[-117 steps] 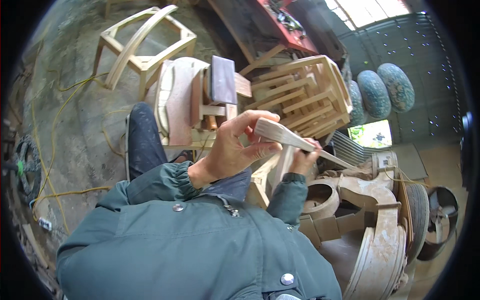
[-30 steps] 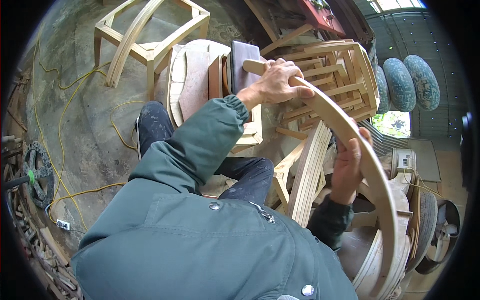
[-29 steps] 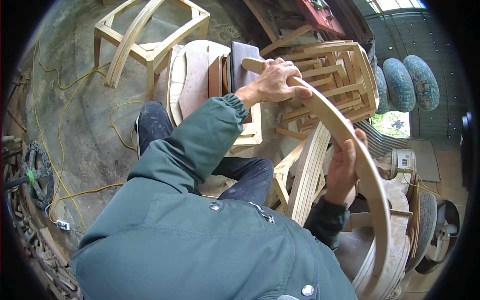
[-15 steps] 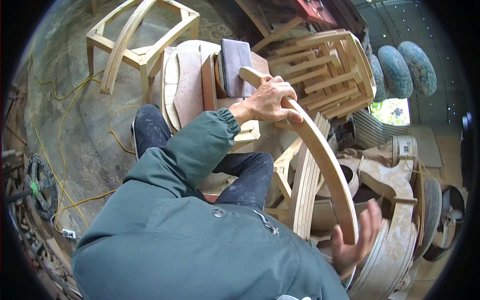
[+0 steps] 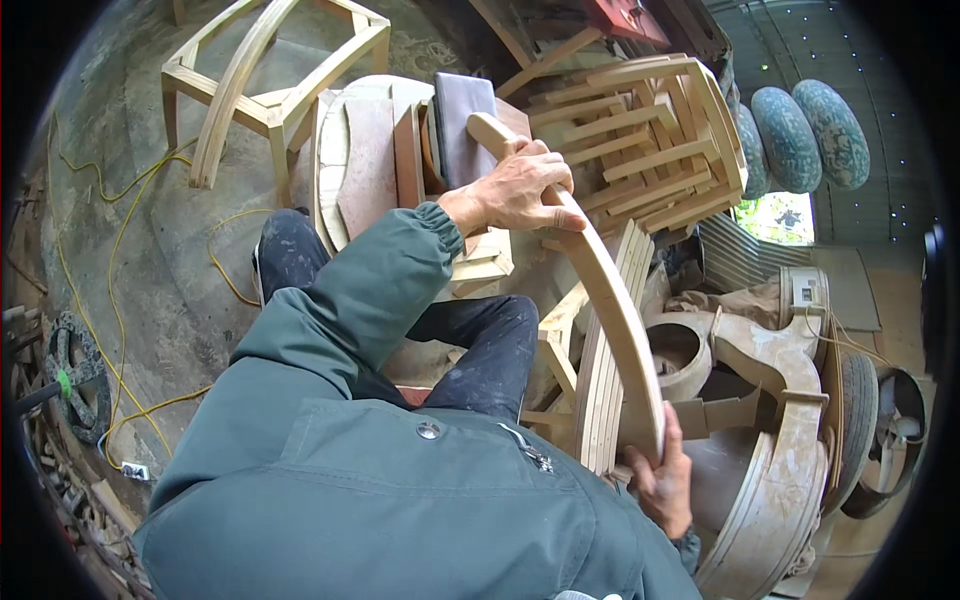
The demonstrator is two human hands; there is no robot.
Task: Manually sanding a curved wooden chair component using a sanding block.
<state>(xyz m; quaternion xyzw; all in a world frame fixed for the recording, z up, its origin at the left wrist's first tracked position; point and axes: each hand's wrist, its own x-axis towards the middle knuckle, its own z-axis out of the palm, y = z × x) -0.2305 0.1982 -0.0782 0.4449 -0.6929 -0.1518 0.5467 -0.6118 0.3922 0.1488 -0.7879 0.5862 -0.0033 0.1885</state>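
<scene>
I hold a long curved wooden rail [image 5: 600,290] with both hands. My left hand [image 5: 518,190] grips its far end, just in front of a grey pad [image 5: 462,125]. My right hand [image 5: 663,482] clasps the near end, low at the right beside my jacket. The rail arcs from upper middle down to lower right, above a stack of similar curved rails [image 5: 600,370] leaning on edge. My dark trousers and green jacket fill the lower middle.
A bare wooden chair frame [image 5: 270,95] stands at the upper left on the concrete floor. A slatted wooden chair assembly [image 5: 640,130] lies at the upper right. Curved carved parts [image 5: 790,440] pile at the right. Yellow cable [image 5: 130,260] runs across the floor at left.
The small wooden piece held earlier has given way to the long curved rail. My right hand has slid down the rail to its near end. My left hand stays on the far end.
</scene>
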